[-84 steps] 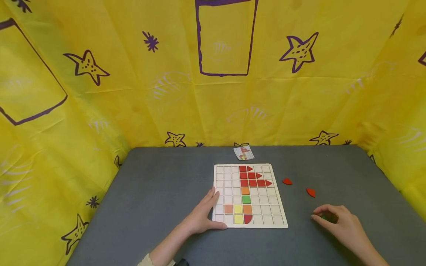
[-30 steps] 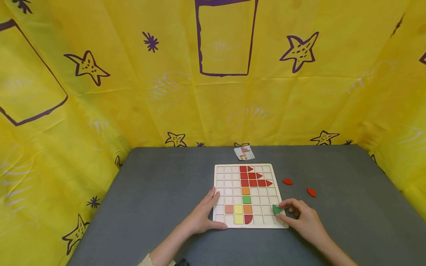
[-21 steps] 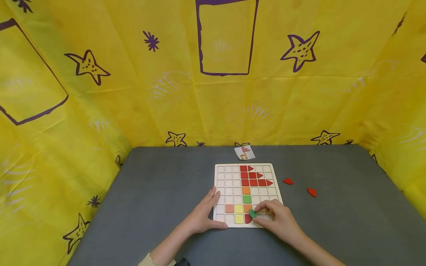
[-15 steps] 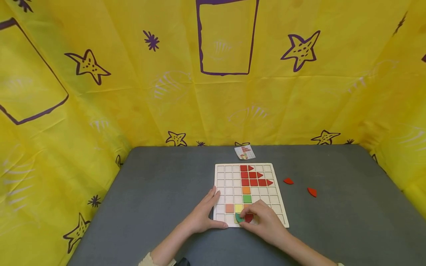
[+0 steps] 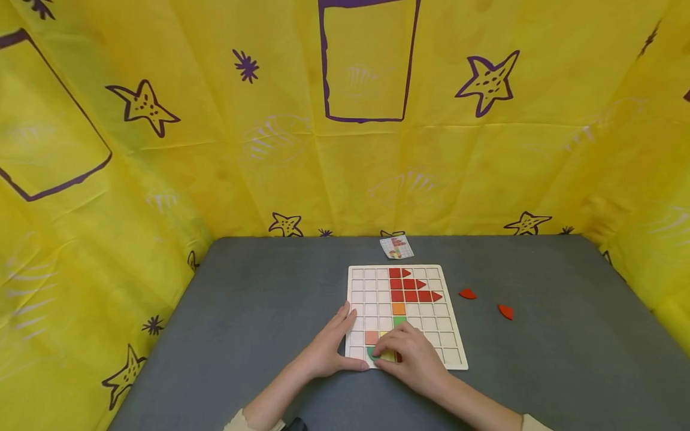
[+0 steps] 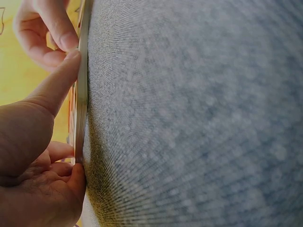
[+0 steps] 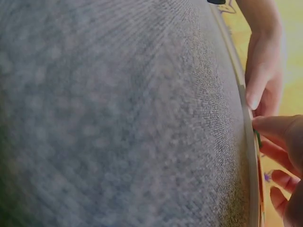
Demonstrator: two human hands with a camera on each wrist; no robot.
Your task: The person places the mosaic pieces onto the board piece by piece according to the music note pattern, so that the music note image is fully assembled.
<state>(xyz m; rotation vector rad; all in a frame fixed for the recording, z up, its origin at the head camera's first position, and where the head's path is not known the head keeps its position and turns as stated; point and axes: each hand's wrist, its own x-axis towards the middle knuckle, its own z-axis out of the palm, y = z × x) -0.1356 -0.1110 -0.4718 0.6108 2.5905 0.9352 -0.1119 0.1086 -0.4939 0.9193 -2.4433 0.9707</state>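
Observation:
My right hand [image 5: 412, 359] pinches a green rounded tile [image 5: 371, 353] between thumb and fingers, over the second cell of the grid board's [image 5: 357, 287] front row. In the right wrist view only a sliver of the green tile [image 7: 258, 137] shows by the fingertips. My left hand [image 5: 326, 350] rests against the board's front left corner, fingers along the left side and thumb at the front edge. Red squares and triangles [image 5: 411, 296], an orange square [image 5: 398, 309] and a salmon square [image 5: 371, 337] sit in the cells. My right hand partly hides the green and yellow squares near it.
Two red curved-edge tiles, a nearer one [image 5: 505, 312] and a farther one [image 5: 467, 294], lie right of the board on the dark grey table [image 5: 269, 287]. Behind the board is a small pattern card [image 5: 396, 246]. A yellow printed cloth [image 5: 215, 149] surrounds the table's back and sides.
From the table on the right, my right hand has carried the green tile leftward across the board to its front left part. My left hand has stayed at the board's corner.

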